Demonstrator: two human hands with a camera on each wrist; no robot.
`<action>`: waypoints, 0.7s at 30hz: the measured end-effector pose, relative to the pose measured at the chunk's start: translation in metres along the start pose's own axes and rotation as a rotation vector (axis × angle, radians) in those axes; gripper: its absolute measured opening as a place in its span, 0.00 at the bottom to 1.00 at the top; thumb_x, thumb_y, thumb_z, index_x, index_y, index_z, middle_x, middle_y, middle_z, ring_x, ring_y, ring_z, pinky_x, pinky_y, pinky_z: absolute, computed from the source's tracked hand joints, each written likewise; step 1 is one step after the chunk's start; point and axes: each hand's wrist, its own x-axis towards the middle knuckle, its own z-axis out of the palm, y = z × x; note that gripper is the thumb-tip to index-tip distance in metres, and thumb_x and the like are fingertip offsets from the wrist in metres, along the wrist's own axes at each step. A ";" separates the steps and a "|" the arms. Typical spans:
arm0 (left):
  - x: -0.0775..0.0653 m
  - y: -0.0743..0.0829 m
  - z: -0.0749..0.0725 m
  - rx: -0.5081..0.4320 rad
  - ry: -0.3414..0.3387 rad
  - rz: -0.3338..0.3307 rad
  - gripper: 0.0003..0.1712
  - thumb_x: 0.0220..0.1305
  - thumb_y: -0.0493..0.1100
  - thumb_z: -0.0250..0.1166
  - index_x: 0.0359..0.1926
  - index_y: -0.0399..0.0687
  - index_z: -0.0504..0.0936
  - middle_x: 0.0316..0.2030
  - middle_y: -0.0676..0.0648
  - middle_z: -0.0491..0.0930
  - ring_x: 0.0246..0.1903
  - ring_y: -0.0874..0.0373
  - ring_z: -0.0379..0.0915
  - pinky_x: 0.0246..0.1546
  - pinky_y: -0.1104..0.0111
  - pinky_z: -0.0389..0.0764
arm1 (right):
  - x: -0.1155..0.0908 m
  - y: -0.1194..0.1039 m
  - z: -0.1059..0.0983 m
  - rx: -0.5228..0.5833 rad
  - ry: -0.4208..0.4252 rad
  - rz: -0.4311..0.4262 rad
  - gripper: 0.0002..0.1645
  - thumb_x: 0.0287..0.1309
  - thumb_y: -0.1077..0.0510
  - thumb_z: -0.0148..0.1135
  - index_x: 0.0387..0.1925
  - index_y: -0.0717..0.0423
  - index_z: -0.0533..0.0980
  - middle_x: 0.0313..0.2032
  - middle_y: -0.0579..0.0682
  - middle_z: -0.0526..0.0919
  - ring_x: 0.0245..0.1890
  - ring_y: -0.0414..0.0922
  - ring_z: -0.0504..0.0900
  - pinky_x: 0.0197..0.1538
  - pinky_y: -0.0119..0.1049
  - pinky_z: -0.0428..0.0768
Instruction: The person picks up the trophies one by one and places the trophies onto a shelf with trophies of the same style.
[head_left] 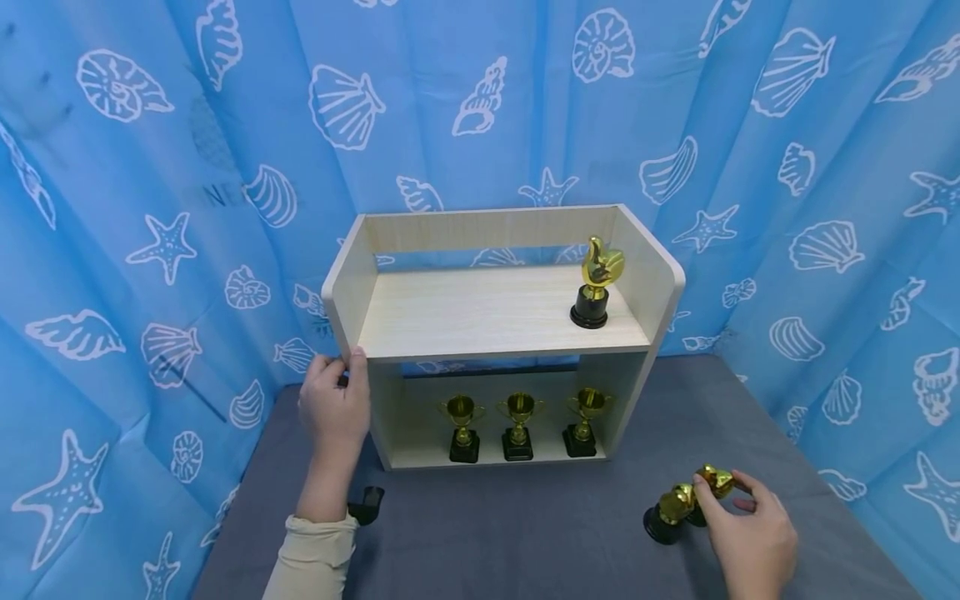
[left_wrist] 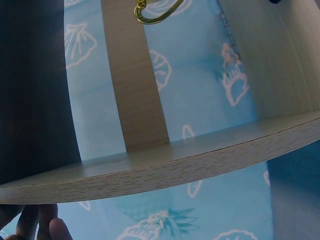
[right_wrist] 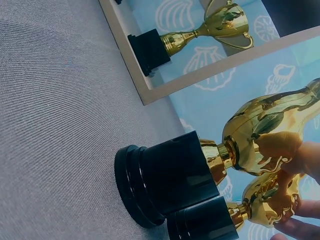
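My left hand [head_left: 335, 400] is at the left side panel of a pale wooden two-level shelf [head_left: 480, 312], its fingertips [left_wrist: 46, 220] touching the panel's outer face. At the front right of the table, my right hand [head_left: 753, 533] pinches a gold-topped trophy [right_wrist: 267, 202] between thumb and fingers. Just left of it stands a similar trophy [right_wrist: 172, 175] with a round black base; the thumb is close against its gold top. On the shelf's upper board stands one more gold-topped trophy [head_left: 597, 283], at the right. Three gold cup trophies [head_left: 518, 425] stand along the lower level.
Dark grey cloth covers the table [head_left: 517, 542]. Behind and on both sides hangs a blue curtain [head_left: 480, 100] with white shell prints. A black wrist-worn device [head_left: 367, 505] sits beside my left cuff.
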 end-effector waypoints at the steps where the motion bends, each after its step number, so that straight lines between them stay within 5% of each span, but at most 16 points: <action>1: 0.000 0.000 0.000 0.001 -0.002 -0.004 0.32 0.79 0.57 0.59 0.29 0.33 0.88 0.32 0.39 0.78 0.30 0.44 0.78 0.29 0.57 0.73 | 0.000 0.000 0.000 0.001 0.005 -0.004 0.44 0.63 0.32 0.69 0.65 0.63 0.79 0.58 0.72 0.80 0.51 0.69 0.82 0.49 0.66 0.77; 21: 0.001 -0.002 0.002 -0.005 0.009 0.013 0.31 0.79 0.56 0.60 0.29 0.33 0.88 0.32 0.38 0.78 0.30 0.44 0.78 0.30 0.55 0.74 | 0.003 -0.003 -0.012 0.028 0.063 -0.065 0.42 0.64 0.36 0.70 0.64 0.65 0.79 0.58 0.72 0.81 0.50 0.69 0.83 0.49 0.67 0.76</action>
